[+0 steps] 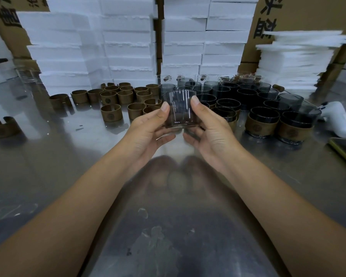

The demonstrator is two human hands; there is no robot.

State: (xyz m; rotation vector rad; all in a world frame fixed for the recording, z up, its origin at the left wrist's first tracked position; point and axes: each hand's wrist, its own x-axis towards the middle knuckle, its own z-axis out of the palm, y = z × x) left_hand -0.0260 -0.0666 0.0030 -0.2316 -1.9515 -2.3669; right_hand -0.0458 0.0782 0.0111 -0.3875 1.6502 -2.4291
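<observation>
both hands are holding a bare smoked glass cup [179,108] up over the middle of the steel worktop [48,156], left hand [148,129] at its 9 o'clock side and right hand [209,128] at 3 o'clock, thumbs on the wall and fingers curling underneath. looks like the inspecting or getting-ready step before sleeving. next move is probably grabbing one of the brown sleeves [110,112] sitting at 10 o'clock and sliding it on, like the finished cups [261,121] at 2 o'clock
</observation>
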